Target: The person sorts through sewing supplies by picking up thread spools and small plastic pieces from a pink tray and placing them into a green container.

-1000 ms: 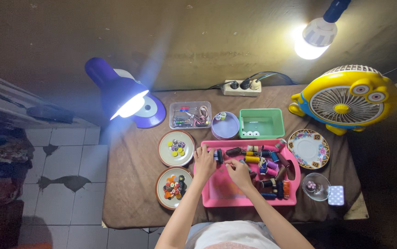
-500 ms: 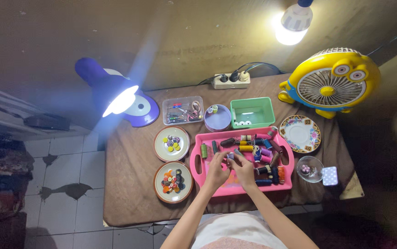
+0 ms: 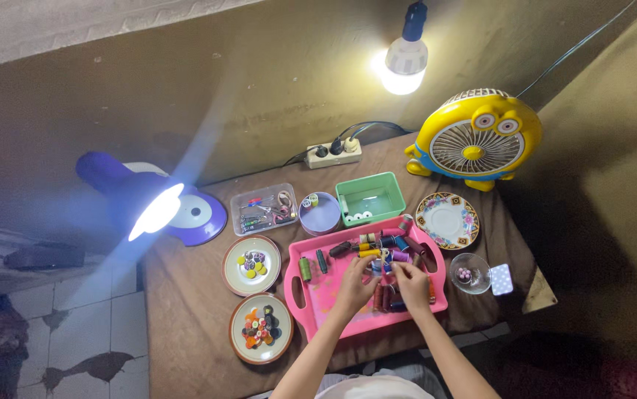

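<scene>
A pink tray (image 3: 333, 314) lies on the brown-covered table (image 3: 185, 318). A heap of coloured thread spools (image 3: 391, 245) fills its far right part. Apart from the heap, a green spool (image 3: 305, 267) and a dark spool (image 3: 321, 261) lie at the tray's left end. My left hand (image 3: 353, 290) is over the tray's middle, its fingertips at the near edge of the heap. My right hand (image 3: 411, 284) rests on the spools at the tray's right, fingers curled. The fingers hide what either hand grips.
Left of the tray are two plates of buttons (image 3: 252, 264) (image 3: 260, 327). Behind it stand a clear tool box (image 3: 263, 209), a round lilac tin (image 3: 319, 214), a green bin (image 3: 370, 197), a purple lamp (image 3: 159, 210), a power strip (image 3: 333, 154) and a yellow fan (image 3: 473, 140). A floral saucer (image 3: 446, 220) and a glass bowl (image 3: 471, 273) lie to the right.
Both hands have moved right from the tray's left part to the spool heap. The green and dark spools now lie uncovered at the tray's left end. The view has swung.
</scene>
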